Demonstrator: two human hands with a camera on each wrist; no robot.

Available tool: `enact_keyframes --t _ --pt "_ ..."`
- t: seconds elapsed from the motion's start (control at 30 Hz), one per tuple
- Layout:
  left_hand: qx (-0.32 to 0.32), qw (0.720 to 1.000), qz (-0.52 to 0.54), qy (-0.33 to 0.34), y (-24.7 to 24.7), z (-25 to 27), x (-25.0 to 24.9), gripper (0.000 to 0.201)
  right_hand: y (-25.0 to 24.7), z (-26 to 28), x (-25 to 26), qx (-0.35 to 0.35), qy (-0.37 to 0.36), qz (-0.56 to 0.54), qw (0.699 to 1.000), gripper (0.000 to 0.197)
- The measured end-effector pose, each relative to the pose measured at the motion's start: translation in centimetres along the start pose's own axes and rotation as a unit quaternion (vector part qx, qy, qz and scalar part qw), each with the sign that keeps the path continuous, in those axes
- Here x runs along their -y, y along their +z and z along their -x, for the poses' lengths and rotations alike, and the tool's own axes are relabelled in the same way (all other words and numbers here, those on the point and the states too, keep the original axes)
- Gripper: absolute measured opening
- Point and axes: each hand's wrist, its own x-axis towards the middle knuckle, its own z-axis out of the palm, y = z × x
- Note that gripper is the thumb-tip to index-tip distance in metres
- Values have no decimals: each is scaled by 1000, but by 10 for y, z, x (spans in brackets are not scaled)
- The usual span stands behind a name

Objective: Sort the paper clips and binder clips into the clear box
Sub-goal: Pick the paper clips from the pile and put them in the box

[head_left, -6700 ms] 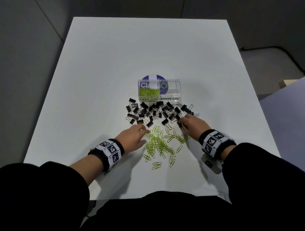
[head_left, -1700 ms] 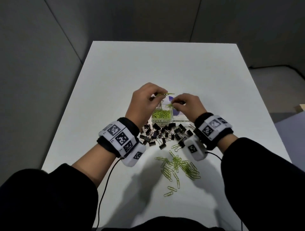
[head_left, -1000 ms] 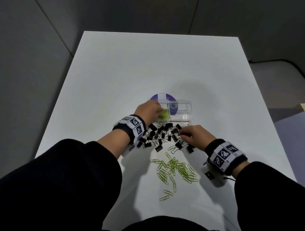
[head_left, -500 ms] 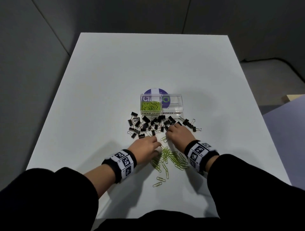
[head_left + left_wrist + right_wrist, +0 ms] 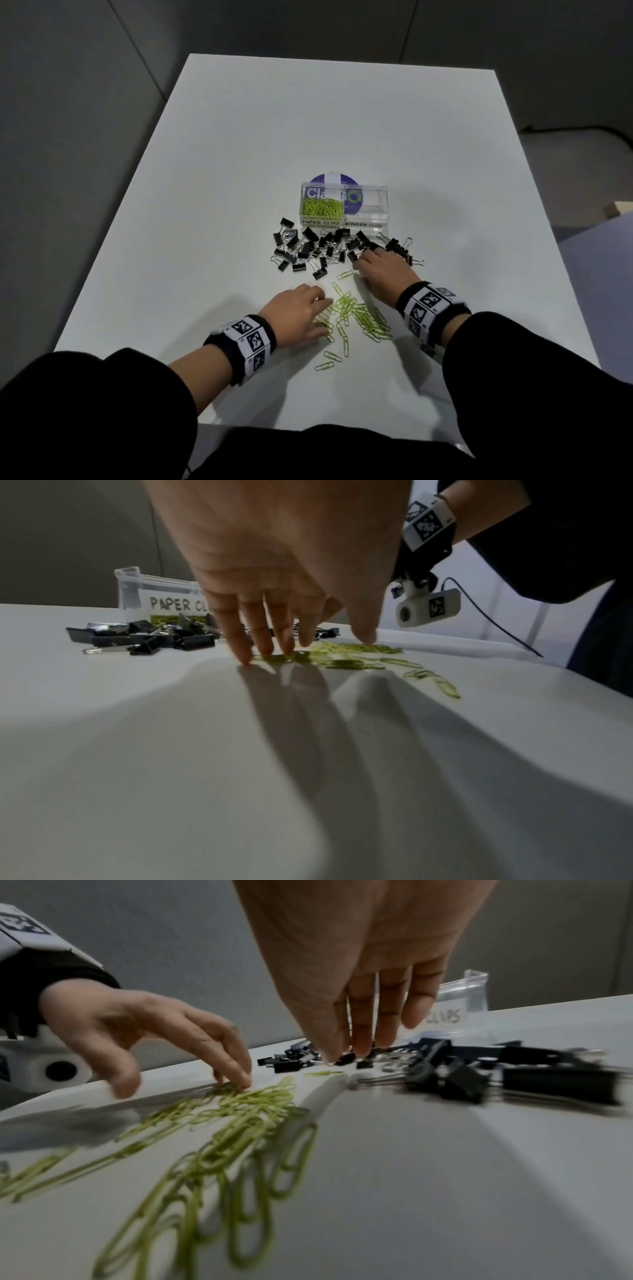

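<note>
The clear box [image 5: 344,224] stands mid-table; its left compartment holds green paper clips [image 5: 322,207], and its right compartment [image 5: 371,205], labelled for binder clips, holds none. Black binder clips [image 5: 308,248] lie heaped in front of it. Loose green paper clips [image 5: 359,318] are scattered nearer me. My left hand [image 5: 325,317] has its fingers spread, tips down on the left edge of the loose paper clips [image 5: 342,658]. My right hand [image 5: 364,260] reaches forward, its straight fingertips [image 5: 359,1050] touching the binder clips [image 5: 462,1077] at the heap's right side.
A purple round sticker [image 5: 330,180] lies under the box's far side. The white table [image 5: 239,154] is bare beyond the box and to the left. Its front edge is close to my sleeves [image 5: 102,411].
Both hands have come back from over the box's paper-clip compartment. The left hand now rests on the loose paper clips and the right on the binder clips.
</note>
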Motion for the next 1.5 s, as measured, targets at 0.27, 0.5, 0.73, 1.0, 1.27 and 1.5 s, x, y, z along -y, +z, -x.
enact_keyframes --t 0.27,0.5,0.73,1.0,1.27,1.5 --pt "35 998 -41 -24 17 21 -17 84 3 14 28 83 -77 4 994 46" --pt "-43 999 -5 -1 10 17 -16 51 12 58 26 63 -71 -24 995 70" --pt "4 993 27 -119 -1 22 -9 83 8 83 22 171 164 -141 961 77" --pt "0 1000 15 -24 5 3 -27 42 11 67 44 118 181 -208 954 52" --pt "28 997 54 -56 6 2 -33 81 8 64 46 188 142 -120 964 111" --pt "6 995 70 -68 1 -13 -30 43 7 45 52 160 152 -165 961 62"
